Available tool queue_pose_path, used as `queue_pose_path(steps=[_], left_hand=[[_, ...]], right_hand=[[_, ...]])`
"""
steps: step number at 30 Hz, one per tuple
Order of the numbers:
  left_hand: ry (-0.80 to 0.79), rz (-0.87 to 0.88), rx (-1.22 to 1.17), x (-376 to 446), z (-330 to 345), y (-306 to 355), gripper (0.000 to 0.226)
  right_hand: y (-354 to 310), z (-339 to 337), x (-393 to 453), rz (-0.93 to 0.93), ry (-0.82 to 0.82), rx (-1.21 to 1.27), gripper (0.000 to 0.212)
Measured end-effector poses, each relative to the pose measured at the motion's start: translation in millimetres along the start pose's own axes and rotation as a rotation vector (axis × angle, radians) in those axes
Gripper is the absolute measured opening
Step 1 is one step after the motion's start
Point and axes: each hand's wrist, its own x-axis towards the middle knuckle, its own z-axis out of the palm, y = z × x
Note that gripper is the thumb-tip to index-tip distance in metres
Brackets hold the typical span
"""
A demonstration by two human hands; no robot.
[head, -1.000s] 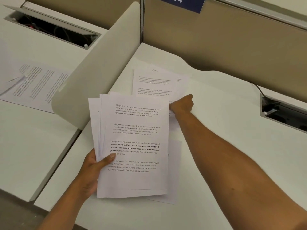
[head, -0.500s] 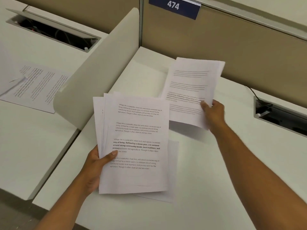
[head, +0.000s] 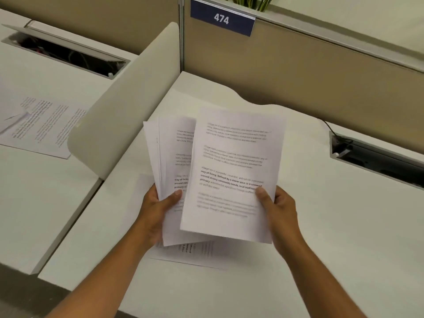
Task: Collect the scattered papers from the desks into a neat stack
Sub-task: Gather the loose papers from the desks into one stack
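Observation:
My left hand grips a fanned stack of printed sheets by its lower left edge, held above the white desk. My right hand pinches a single printed sheet at its lower right edge; this sheet overlaps the right side of the stack. One more printed sheet lies flat on the desk beneath the held papers, mostly hidden by them. On the neighbouring desk at the left lie more printed papers.
A curved cream divider panel stands between the two desks. A beige partition with a blue "474" sign backs the desk. Open cable trays sit at the far right and far left.
My right hand lifted a sheet from the far part of the desk and brought it back over the stack in my left hand. The stack rose slightly and the view tilted up.

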Motion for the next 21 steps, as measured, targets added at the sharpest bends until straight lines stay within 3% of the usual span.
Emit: queue_pose_path(steps=[6, 9, 12, 15, 18, 21], left_hand=[[0.007, -0.030, -0.052, -14.4, 25.9, 7.4, 0.022], [-0.039, -0.024, -0.098, -18.3, 22.5, 12.4, 0.040], [-0.005, 0.020, 0.002, -17.2, 14.1, 11.3, 0.040], [-0.004, 0.031, 0.035, -12.1, 3.1, 8.0, 0.046], [-0.005, 0.061, 0.024, -10.8, -4.9, 12.9, 0.050], [-0.016, 0.088, 0.006, -8.0, -14.2, 17.5, 0.051]], right_hand=[[1.3, 29.5, -8.1, -0.010, 0.010, 0.021, 0.020], [1.4, 31.2, -6.8, -0.063, 0.017, -0.050, 0.022], [3.4, 32.7, -2.9, -0.099, -0.018, -0.069, 0.028], [4.7, 34.6, 4.9, -0.083, -0.048, 0.011, 0.012], [15.3, 32.4, 14.0, -0.084, -0.046, -0.018, 0.033], [25.0, 37.3, 12.7, -0.056, -0.133, -0.170, 0.011]])
